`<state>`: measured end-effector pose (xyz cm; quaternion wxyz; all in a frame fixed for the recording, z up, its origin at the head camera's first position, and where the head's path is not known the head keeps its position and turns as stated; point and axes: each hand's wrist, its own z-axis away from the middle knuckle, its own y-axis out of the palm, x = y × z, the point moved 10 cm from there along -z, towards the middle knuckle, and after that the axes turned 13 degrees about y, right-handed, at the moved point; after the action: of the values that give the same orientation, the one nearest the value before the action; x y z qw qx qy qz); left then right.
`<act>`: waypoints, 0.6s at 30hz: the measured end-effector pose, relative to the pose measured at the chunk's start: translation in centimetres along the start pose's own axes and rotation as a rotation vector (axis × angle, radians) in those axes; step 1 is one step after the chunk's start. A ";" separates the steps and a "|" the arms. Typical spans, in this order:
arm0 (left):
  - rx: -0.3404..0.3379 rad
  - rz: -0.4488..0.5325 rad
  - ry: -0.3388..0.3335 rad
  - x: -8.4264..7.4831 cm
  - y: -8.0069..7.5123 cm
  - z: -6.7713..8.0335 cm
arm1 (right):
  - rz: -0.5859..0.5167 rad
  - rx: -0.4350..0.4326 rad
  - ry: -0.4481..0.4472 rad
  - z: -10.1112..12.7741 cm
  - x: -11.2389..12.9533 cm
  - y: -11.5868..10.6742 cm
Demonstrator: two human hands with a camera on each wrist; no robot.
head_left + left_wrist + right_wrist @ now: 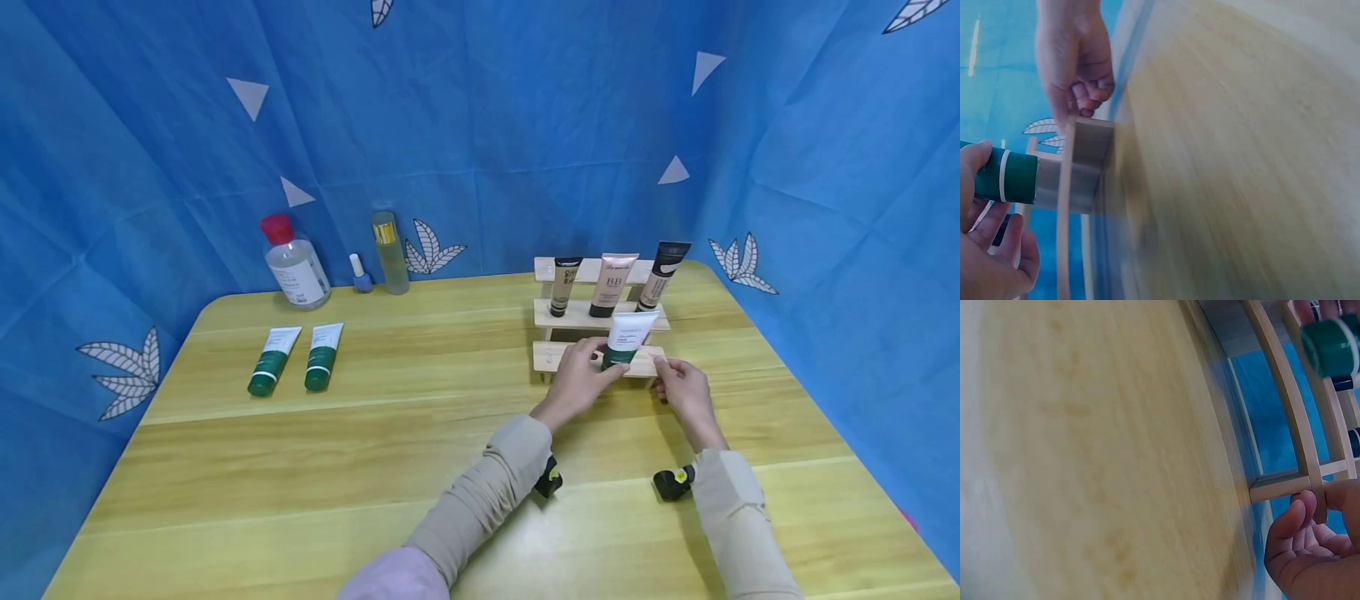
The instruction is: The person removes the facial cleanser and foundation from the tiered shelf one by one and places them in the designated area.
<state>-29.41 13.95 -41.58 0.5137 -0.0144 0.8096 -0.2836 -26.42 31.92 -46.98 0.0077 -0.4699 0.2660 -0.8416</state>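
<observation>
Green tube point(627, 341) in left hand point(581, 377), 2 on table point(375, 450)

table point(420, 467) | 2 tubes point(294, 358) | 3 bottles point(337, 262) | rack point(558, 354)

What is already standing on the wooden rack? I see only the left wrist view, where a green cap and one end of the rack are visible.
Observer: Three tubes stand on the wooden rack, above its lowest step: a beige tube, a pink BB tube and a dark-topped tube.
Operator: Where exactly is the tube with the green cap?
Observer: The left hand holds the green-and-white tube cap down at the lowest step, toward its right end.
Operator: Are there more tubes like it?
Observer: Yes, two matching tubes lie on the table, far left of the rack.
</observation>
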 end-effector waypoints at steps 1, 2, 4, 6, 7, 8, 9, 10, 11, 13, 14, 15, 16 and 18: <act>-0.005 0.010 -0.005 0.0 -0.2 0.2 | 0.001 -0.005 0.007 0.0 -0.1 0.0; -0.012 0.020 -0.010 0.0 -0.5 0.3 | 0.000 -0.007 0.010 0.0 -0.1 0.0; -0.028 0.039 -0.015 -0.1 -1.1 0.7 | 0.001 -0.011 0.008 0.0 -0.1 -0.1; -0.040 0.061 -0.013 -0.1 -1.5 1.0 | 0.001 -0.012 0.002 -0.1 -0.1 0.0; -0.045 0.072 -0.013 0.0 -1.8 1.2 | 0.001 -0.010 -0.002 0.0 0.0 0.0; -0.052 0.082 -0.012 0.1 -2.0 1.4 | -0.001 -0.008 -0.005 0.0 0.0 0.0; -0.055 0.089 -0.015 0.3 -2.2 1.6 | -0.001 -0.006 -0.009 0.0 0.0 0.0; -0.056 0.096 -0.017 0.4 -2.4 1.8 | -0.002 -0.004 -0.010 0.0 -0.1 0.0; -0.057 0.104 -0.019 0.6 -2.7 2.0 | -0.003 -0.001 -0.010 0.0 -0.1 0.1; -0.063 0.118 -0.025 1.1 -3.1 2.3 | -0.006 0.002 -0.009 0.0 -0.2 0.1; -0.067 0.128 -0.025 1.3 -3.4 2.4 | -0.006 0.001 -0.008 0.0 -0.2 0.1; -0.068 0.142 -0.028 1.5 -3.7 2.6 | -0.006 0.001 -0.008 0.0 -0.2 0.1; -0.072 0.156 -0.028 1.7 -4.0 2.7 | -0.008 0.000 -0.010 0.0 -0.1 0.1; -0.076 0.182 -0.034 2.1 -4.5 2.9 | -0.009 -0.004 -0.015 0.1 0.0 0.0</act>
<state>-29.15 8.22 -42.07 0.5500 0.0350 0.8090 -0.2043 -26.35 31.86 -46.99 0.0052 -0.4775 0.2654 -0.8376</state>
